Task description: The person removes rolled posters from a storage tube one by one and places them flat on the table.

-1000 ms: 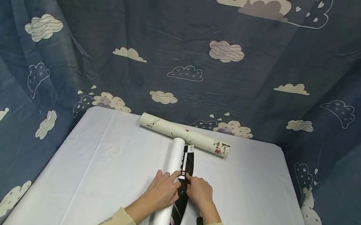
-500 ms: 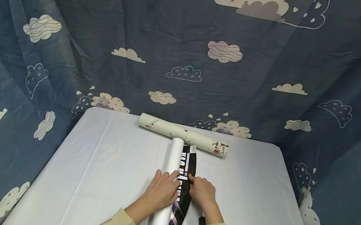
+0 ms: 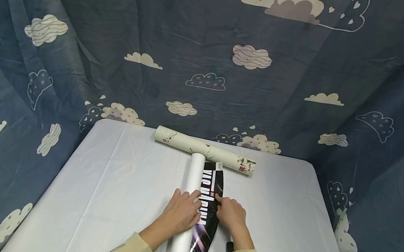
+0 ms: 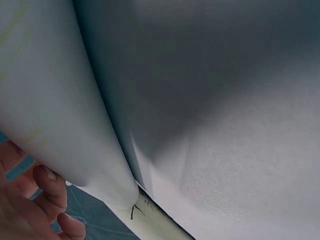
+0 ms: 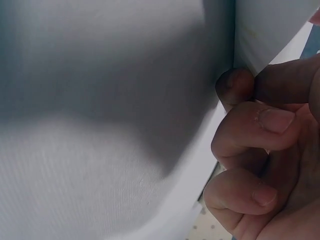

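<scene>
A rolled sheet like a poster, with a white back (image 3: 192,173), lies lengthwise on the table. Along its right side a strip of its glossy black-and-purple printed face (image 3: 203,232) shows, with large white lettering. My left hand (image 3: 182,213) holds the roll from above, thumb side towards the print; in the left wrist view some fingers (image 4: 50,192) bend loosely beside it. My right hand (image 3: 230,215) pinches the sheet's free right edge between thumb and index finger. In the right wrist view its other fingers (image 5: 250,125) are curled below the edge.
A cream roll with a floral print (image 3: 191,144) lies crosswise at the far side of the white-covered table (image 3: 129,185), just beyond the sheet's end. A dark blue cloud-patterned curtain (image 3: 186,26) surrounds the table at the back and sides. A small black object (image 3: 229,248) sits by the right wrist.
My right hand has drawn the sheet's edge to the right, so the printed strip is wider and more lettering shows. The left hand and the floral roll have stayed in place.
</scene>
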`<state>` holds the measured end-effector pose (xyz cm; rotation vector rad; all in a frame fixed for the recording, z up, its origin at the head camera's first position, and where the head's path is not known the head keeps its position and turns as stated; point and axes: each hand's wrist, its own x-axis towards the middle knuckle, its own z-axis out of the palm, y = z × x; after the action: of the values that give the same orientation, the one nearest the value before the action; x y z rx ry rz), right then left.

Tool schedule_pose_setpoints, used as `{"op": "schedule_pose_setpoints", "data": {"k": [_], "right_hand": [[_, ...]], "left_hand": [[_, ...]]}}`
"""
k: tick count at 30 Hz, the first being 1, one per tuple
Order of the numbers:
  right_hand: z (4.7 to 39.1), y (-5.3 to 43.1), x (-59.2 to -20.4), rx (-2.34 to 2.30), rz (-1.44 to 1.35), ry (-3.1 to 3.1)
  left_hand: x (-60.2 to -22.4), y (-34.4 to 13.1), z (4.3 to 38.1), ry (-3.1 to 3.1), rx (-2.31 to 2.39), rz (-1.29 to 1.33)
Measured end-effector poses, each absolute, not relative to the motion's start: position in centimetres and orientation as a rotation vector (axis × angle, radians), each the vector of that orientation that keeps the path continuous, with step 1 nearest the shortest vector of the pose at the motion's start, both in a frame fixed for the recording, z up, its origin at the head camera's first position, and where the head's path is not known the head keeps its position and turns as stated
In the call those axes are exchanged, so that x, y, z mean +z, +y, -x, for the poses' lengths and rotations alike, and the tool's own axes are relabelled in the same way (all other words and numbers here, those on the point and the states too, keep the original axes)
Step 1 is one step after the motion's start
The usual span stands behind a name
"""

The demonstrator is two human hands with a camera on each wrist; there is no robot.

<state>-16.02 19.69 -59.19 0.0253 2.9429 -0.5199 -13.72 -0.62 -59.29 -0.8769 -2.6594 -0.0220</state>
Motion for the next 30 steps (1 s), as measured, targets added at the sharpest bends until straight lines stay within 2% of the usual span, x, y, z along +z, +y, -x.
{"op": "schedule_pose_setpoints", "data": {"k": [30], "right_hand": [[15.9, 21.4, -58.9, -0.463, -0.061, 2.931]], "left_hand": [[-59.5, -1.0, 13.7, -2.626, -0.062, 0.867]]}}
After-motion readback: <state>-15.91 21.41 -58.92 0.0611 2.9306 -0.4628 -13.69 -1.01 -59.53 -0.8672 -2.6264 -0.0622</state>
